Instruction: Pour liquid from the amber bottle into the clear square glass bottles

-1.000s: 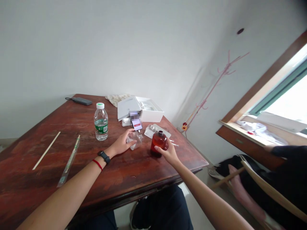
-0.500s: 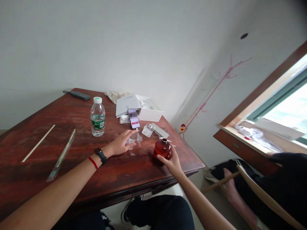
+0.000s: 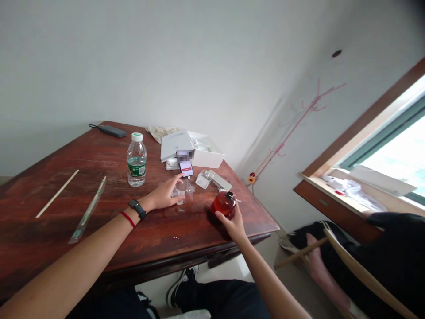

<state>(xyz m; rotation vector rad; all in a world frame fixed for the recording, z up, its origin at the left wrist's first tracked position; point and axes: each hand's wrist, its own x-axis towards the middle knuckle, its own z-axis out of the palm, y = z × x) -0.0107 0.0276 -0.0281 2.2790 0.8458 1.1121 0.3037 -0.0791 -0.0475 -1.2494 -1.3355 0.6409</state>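
Observation:
My right hand (image 3: 235, 223) is wrapped round a small red glass bottle (image 3: 223, 205) with a narrow, uncapped neck. The bottle leans a little to the right, low over the front right of the table. My left hand (image 3: 167, 192) has its thumb and fingers apart around a clear plastic piece (image 3: 181, 188); whether the fingers touch it I cannot tell. Just beyond those fingertips stands a phone (image 3: 186, 169) with a lit screen. Farther right lie a clear plastic case (image 3: 203, 178) and a flat pale strip (image 3: 221, 180).
A capped water bottle (image 3: 136, 161) stands left of my hands. Farther left lie a bare wooden stick (image 3: 57, 193) and a wrapped chopstick-like stick (image 3: 88, 208). White boxes (image 3: 207, 153) and a dark hub-like device (image 3: 111, 130) sit at the back. Another person's leg (image 3: 323, 274) shows right of the table.
My left hand has drawn slightly back and left, its fingers now around the clear plastic piece. The red bottle has tipped slightly to the right in my right hand.

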